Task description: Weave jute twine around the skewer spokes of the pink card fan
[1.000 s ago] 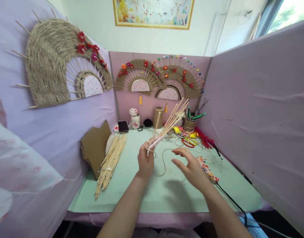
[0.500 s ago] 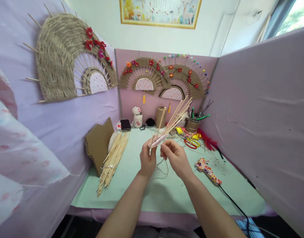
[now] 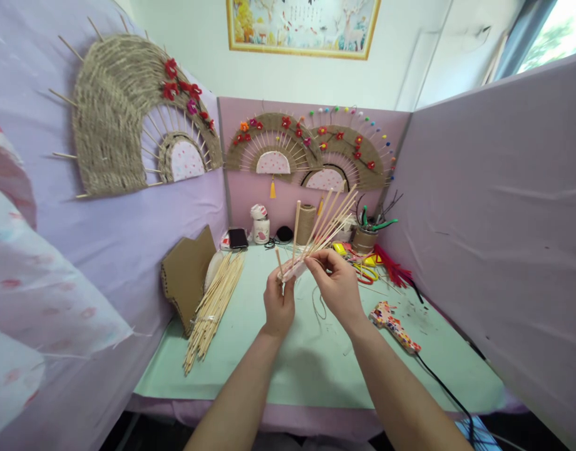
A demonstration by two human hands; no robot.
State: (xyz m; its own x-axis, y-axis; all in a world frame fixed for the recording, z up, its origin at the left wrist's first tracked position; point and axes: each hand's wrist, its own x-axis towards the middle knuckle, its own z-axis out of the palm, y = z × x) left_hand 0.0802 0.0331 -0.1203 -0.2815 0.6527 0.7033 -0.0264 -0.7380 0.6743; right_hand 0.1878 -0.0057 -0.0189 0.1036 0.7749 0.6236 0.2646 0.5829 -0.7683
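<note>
**Bare Wood, Rough Twine and Creased Cloth**

The handheld sticks [image 3: 334,220] look like plain, unvarnished wood, matt and smooth; the base [image 3: 295,270] they rise from has a pale, matt covering, cloth or paper. The loose cord [image 3: 320,308] is dull and fibrous. Similar raw wood makes up the stick bundle [image 3: 218,297], bound by a clear, shiny band [image 3: 206,318] resembling plastic. The large fan [image 3: 110,119] is coarse, ridged twine without sheen, its red flowers [image 3: 170,91] fuzzy. The cardboard [image 3: 187,269] is matt brown with a rough cut edge. The phone [image 3: 238,238] shows a smooth, dark face. Creased, matt cloth covers the right partition [image 3: 494,219]; the bench [image 3: 241,382] has a smooth, low-sheen green cover.
</note>
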